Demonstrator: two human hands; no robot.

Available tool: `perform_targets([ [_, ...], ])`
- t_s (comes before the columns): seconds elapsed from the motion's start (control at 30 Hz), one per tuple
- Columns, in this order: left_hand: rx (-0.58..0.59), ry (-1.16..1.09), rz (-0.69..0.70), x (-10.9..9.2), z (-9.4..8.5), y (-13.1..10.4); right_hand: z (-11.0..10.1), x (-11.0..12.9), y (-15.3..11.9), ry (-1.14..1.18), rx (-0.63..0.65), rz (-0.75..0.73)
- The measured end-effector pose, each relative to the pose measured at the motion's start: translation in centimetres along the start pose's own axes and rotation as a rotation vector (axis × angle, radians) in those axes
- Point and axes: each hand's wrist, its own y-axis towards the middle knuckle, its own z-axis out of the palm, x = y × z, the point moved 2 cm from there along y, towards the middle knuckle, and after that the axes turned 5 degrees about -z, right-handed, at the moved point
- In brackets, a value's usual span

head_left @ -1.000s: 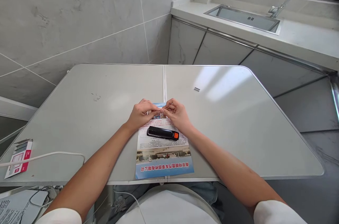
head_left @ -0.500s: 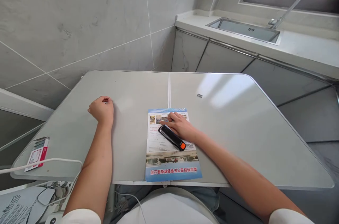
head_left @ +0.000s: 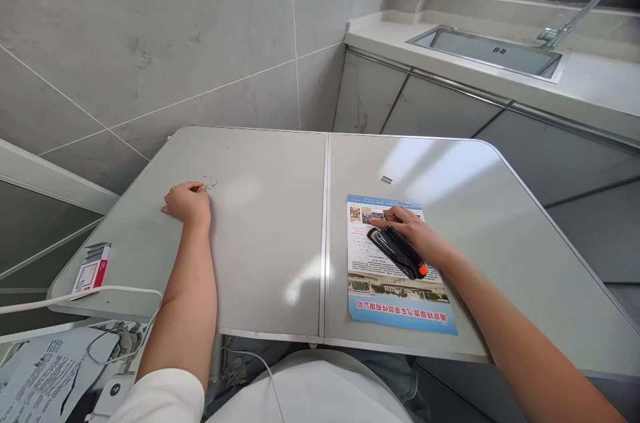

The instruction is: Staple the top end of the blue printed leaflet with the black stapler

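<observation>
On the left part of the table, my left hand point(head_left: 187, 202) rests with its fingers curled together; what they may hold is too small to make out. Several tiny staples point(head_left: 212, 183) lie scattered by its fingertips. My right hand point(head_left: 407, 226) lies on the top part of a printed leaflet point(head_left: 400, 313), fingers partly spread and pressing on the paper. A black stapler point(head_left: 397, 252) with an orange end lies on the leaflet against that hand, its arms parted, not gripped in the fingers.
A short staple strip point(head_left: 387, 179) lies beyond the leaflet. At the left edge is a red and white staple box point(head_left: 92, 271), with a white cable point(head_left: 80, 296) passing in front. The counter with a sink point(head_left: 490, 53) stands at the back right.
The leaflet, stapler and my right hand have moved to the right. The stapler now looks more open. Scattered staples show beside my left hand. The view has shifted slightly.
</observation>
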Motion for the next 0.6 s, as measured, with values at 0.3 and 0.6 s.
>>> perform_targets([
  [0.3, -0.066, -0.135, 0.351, -4.5, -0.2, -3.8, -0.3, -1.0, -0.2, 0.147, -0.109, 0.073],
  [0.6, 0.655, -0.020, 0.858, -9.8, 3.1, -12.7, -3.1, -8.0, -4.1, -0.062, -0.424, 0.589],
])
